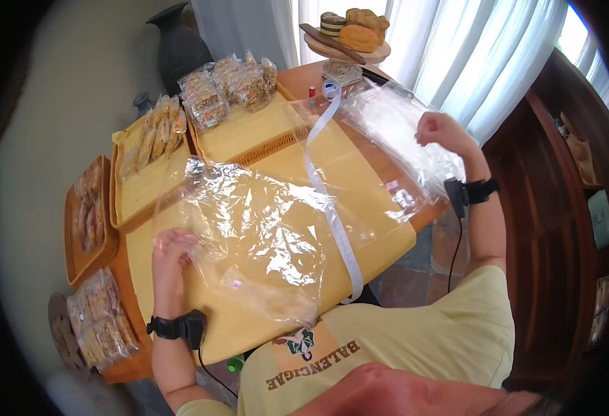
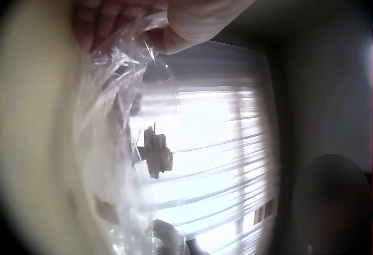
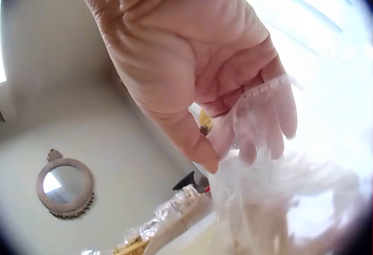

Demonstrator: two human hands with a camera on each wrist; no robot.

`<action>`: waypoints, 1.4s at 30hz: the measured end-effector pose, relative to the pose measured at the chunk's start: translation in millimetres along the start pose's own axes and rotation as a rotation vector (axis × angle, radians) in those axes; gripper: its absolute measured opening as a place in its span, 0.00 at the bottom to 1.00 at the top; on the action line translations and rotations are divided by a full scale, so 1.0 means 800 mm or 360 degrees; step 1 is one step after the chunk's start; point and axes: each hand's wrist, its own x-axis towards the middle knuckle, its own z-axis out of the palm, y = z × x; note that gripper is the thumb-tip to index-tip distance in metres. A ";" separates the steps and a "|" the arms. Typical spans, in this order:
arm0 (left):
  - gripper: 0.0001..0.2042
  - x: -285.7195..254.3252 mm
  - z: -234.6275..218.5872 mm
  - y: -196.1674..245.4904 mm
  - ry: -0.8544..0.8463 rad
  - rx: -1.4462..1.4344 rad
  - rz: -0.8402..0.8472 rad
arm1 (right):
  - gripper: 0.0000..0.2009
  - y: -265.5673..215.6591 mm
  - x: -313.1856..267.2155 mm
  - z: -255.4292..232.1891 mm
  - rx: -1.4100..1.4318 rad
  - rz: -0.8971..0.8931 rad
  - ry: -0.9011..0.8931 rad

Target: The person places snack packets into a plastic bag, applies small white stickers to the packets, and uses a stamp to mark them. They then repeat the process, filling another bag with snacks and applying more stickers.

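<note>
Left hand: fingers (image 1: 173, 246) curled on the edge of a large, clear, crinkled plastic sheet (image 1: 263, 215).
Right hand: at upper right (image 1: 444, 132), thumb and bent fingers pinching clear film (image 3: 256, 115); whether it belongs to that sheet, I cannot tell.
Plastic sheet: mid-frame, over a yellow cloth (image 1: 235, 336), beside a long white tape (image 1: 339, 239).
Handling: such thin film probably wants light, even tension from both edges, kept from dragging the tape.
Shirt lettering: "BALENCIGAE" (image 1: 313, 364), bottom centre.
Other print: orange-labelled clear packets (image 1: 252, 90), upper left; too small to read.
</note>
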 end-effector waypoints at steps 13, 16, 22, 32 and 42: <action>0.08 -0.002 -0.002 0.003 0.0026 -0.0316 -0.0023 | 0.05 0.069 0.108 -0.079 -0.0969 -0.0037 0.0608; 0.10 -0.011 -0.001 0.000 0.0075 -0.0346 -0.0075 | 0.20 0.114 0.133 -0.092 -0.1418 0.0176 0.0581; 0.14 -0.039 0.002 0.011 -0.0053 -0.0428 -0.0058 | 0.13 -0.063 0.051 0.035 -0.0844 -0.0584 0.0452; 0.19 -0.101 -0.028 0.028 0.0690 0.0677 0.0281 | 0.21 -0.171 -0.070 0.275 -0.0424 -0.1596 -0.1118; 0.13 -0.115 0.053 0.018 -0.0789 0.2153 0.1081 | 0.16 -0.141 -0.103 0.292 -0.0457 -0.1463 -0.1191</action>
